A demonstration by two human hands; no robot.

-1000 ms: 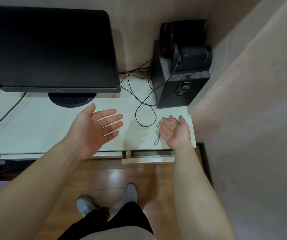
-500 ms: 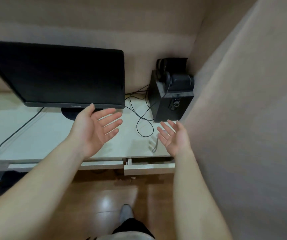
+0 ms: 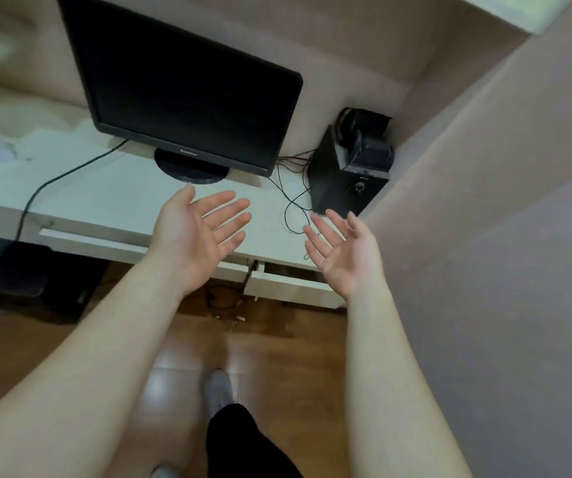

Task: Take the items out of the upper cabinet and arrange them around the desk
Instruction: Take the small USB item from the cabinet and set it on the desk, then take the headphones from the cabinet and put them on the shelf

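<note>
Head view: looking down past two bare forearms at a white bench set against a beige wall.
Left hand: palm up, fingers straight and spread, holding nothing, raised over the near edge of the bench just in front of the monitor stand.
Right hand: palm up and turned slightly inward, fingers loosely extended, holding nothing, over the near right corner of the bench, close to the speaker.
Hands together: well apart from each other, touching neither the bench nor any object.
Monitor: black, screen dark, standing on a round base at the far middle of the bench.
Speaker: black box at the far right of the bench, in the corner by the side wall, with dark gear piled on top; too blurred to name.
Cables: thin black wires looping on the bench between monitor and speaker; one thicker cable running off the left side.
Drawer: white, under the right end of the bench, pulled slightly out.
Floor: glossy brown wood, one grey shoe and a black trouser leg visible below.
Upper cabinet: only a pale edge at the top right corner; cannot tell whether this belongs to it, and its items cannot be seen.
</note>
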